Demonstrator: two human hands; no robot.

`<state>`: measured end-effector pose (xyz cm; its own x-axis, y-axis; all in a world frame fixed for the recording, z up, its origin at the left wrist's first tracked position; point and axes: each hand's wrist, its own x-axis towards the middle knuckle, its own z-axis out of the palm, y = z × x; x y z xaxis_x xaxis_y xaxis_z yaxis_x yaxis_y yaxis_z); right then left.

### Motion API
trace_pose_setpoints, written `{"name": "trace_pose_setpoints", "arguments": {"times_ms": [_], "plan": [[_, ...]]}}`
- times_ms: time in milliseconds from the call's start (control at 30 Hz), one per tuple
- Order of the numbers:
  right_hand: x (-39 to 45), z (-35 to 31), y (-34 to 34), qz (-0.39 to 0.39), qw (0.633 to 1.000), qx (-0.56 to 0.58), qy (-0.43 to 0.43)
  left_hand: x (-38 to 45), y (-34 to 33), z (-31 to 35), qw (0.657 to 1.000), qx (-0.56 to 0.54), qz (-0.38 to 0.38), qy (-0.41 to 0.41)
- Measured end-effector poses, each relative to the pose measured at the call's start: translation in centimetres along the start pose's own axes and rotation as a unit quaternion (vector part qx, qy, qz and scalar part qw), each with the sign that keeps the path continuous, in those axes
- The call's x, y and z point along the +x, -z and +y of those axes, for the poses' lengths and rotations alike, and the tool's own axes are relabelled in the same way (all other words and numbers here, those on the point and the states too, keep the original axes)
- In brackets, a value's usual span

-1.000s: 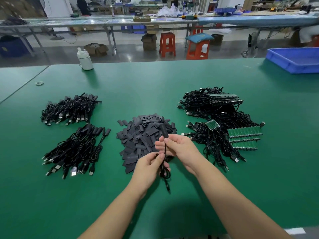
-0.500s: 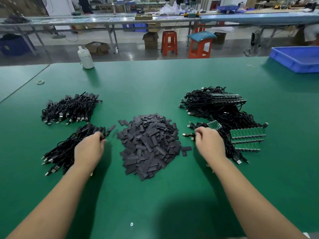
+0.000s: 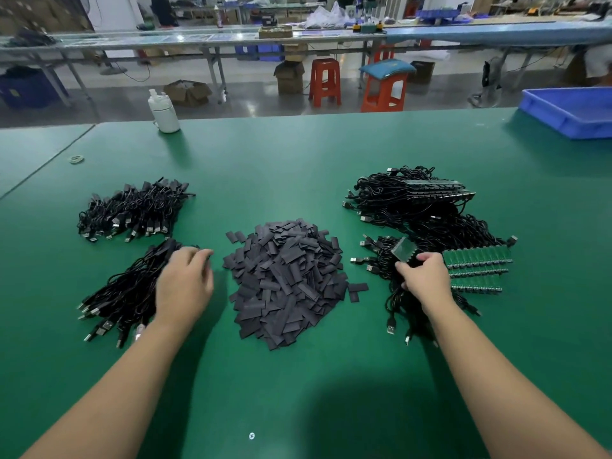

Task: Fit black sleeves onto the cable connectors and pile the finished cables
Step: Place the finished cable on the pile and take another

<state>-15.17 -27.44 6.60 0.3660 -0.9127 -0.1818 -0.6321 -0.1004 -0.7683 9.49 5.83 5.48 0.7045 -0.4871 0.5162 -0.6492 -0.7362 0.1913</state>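
- Working at a big green table, matte top, with a seam line running off toward its far left corner. Behind it is a factory floor: long benches, two orange stools, cardboard boxes on the ground.
- At the far edge, left of middle, stands a white bottle. A blue bin sits at the far right corner, partly cut off. A little ring of something lies near the left edge, too small to tell what.
- Dead center is the heap of black sleeves, a few strays scattered round its edges.
- Finished cables are in two piles on the left: the far pile and the near pile, well apart from the sleeves.
- My left hand rests palm-down on the near pile, fingers relaxed and spread, holding nothing that I can see. It covers the pile's right end.
- On the right is the unsleeved tangle, with rows of green boards along its right side.
- My right hand pinches one green board at the tangle's near left part, tilted up off the heap, its cable trailing underneath.
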Motion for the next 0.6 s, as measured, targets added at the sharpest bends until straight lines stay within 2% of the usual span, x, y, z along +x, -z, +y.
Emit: {"name": "trace_pose_setpoints", "arguments": {"times_ms": [100,167,200,267,300,400,467,533,600], "plan": [[-0.9,0.2,-0.5,-0.029,0.999,-0.021,-0.004,-0.2,0.3,6.3,0.991,-0.108,-0.063,-0.049],[-1.6,0.4,-0.9,-0.023,0.999,-0.031,0.01,-0.8,-0.1,11.2,0.966,-0.215,-0.137,-0.044],[-1.9,0.6,-1.1,-0.02,0.999,-0.029,0.021,-1.1,-0.4,13.7,0.937,-0.294,-0.19,-0.005],[-2.7,0.9,-1.4,-0.015,0.999,-0.023,0.047,-1.5,-1.3,18.4,0.84,-0.446,-0.291,0.107],[-3.0,1.0,-1.6,-0.01,0.998,-0.014,0.06,-1.5,-1.8,20.5,0.802,-0.484,-0.315,0.152],[-4.1,1.3,-1.8,-0.007,0.996,0.006,0.091,-1.8,-2.9,25.4,0.744,-0.537,-0.326,0.226],[-4.7,1.2,-1.6,-0.015,0.995,-0.002,0.101,-1.9,-3.0,27.4,0.737,-0.547,-0.3,0.26],[-5.1,1.0,-1.0,-0.034,0.994,-0.021,0.102,-1.8,-3.0,28.4,0.752,-0.524,-0.271,0.293],[-5.5,1.0,-0.2,-0.036,0.985,-0.102,0.137,-1.6,-2.9,28.5,0.757,-0.514,-0.264,0.304]]}}
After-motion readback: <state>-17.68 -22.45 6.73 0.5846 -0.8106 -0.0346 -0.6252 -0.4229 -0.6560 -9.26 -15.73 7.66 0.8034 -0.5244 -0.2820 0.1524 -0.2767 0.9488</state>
